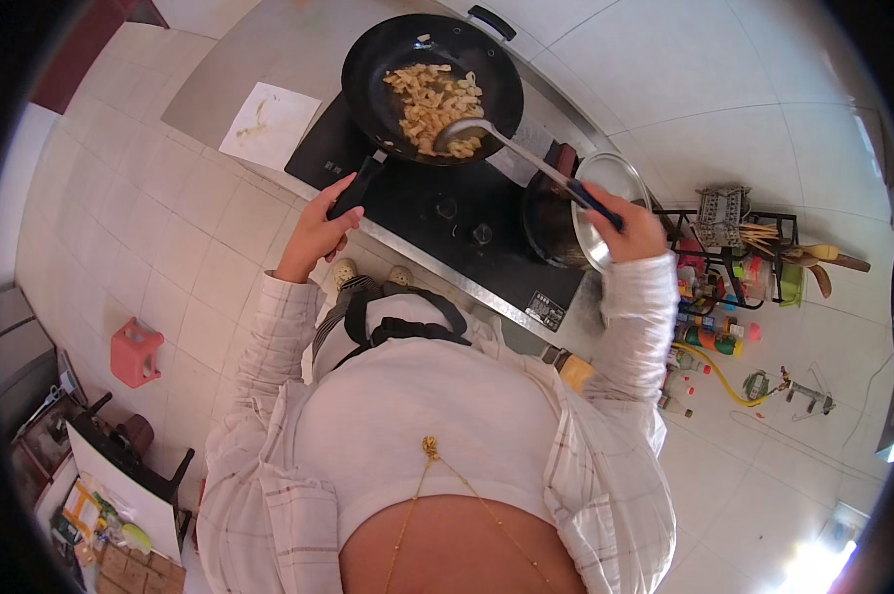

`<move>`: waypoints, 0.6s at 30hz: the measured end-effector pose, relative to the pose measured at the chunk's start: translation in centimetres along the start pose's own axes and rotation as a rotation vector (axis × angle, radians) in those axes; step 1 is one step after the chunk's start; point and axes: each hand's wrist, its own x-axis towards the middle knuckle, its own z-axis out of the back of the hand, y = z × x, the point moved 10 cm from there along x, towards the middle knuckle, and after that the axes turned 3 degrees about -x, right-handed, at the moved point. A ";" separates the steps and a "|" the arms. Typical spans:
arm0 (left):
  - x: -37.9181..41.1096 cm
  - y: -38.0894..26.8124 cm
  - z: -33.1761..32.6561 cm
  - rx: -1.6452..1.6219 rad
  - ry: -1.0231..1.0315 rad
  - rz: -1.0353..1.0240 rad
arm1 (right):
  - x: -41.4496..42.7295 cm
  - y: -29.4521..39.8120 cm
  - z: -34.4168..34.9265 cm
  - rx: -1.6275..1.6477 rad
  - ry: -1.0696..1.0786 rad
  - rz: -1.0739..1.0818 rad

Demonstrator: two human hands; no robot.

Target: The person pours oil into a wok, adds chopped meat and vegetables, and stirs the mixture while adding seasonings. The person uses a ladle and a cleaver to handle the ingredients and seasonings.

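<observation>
A black wok [365, 82] sits at the far side of a black gas cooktop [417, 204]. Pale browned food pieces [432, 104] lie in its bottom, with some lighter green-white bits among them. My left hand [320, 226] grips the wok's black handle [354, 193]. In my right hand [625, 223] is the dark handle of a metal ladle [525, 152], whose bowl rests among the food at the wok's near right side. A dark pot [547, 215] stands on the cooktop by my right hand, and a round metal lid [606, 167] leans beside it, partly hidden by that hand.
White paper [269, 126] with brownish marks lies on the metal counter left of the wok. At the right, a black rack [743, 260] holds utensils, near several bottles [684, 371]. A pink stool [135, 353] stands on the floor, left. Wall tiles rise behind the cooktop.
</observation>
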 end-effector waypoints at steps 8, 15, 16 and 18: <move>-0.1 -0.2 0.1 -0.004 -0.015 0.005 | 4.2 -1.0 -9.9 0.051 -0.375 -0.235; -0.1 0.0 0.4 0.013 -0.042 0.007 | 5.4 -4.2 -20.8 0.889 -0.174 -0.395; -0.2 0.0 0.5 0.008 -0.048 0.010 | 4.5 -2.7 -19.3 1.108 -0.048 -0.531; -0.3 -0.2 0.2 -0.002 -0.041 0.008 | 3.3 -0.9 -17.5 1.314 0.049 -0.672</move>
